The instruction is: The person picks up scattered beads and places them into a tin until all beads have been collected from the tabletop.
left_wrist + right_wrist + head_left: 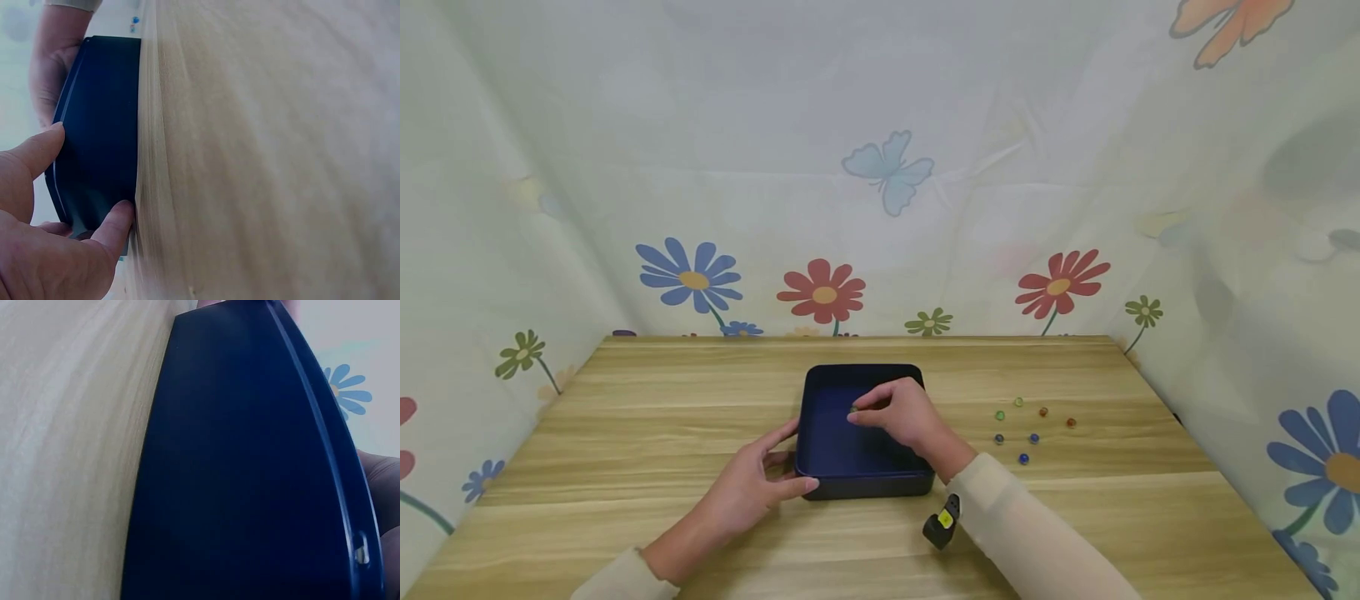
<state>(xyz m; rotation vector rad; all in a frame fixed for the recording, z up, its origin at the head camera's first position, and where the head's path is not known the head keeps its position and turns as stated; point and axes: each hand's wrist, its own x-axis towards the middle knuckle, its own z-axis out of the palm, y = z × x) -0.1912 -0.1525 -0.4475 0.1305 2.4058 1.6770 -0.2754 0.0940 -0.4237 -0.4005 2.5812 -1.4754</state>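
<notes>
My right hand (904, 414) pinches a small green glass marble (853, 409) above the square dark-blue plastic tray (824, 467) mid-table; my left hand (751, 492) grips the tray's near-left corner, thumb and fingers curled round it

A pale wooden table (625, 433) stands enclosed by light fabric (775, 125) printed with flowers and butterflies

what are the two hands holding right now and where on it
The right hand pinches a small green marble between its fingertips, above the dark blue tray. The left hand grips the tray at its near left corner.
</notes>
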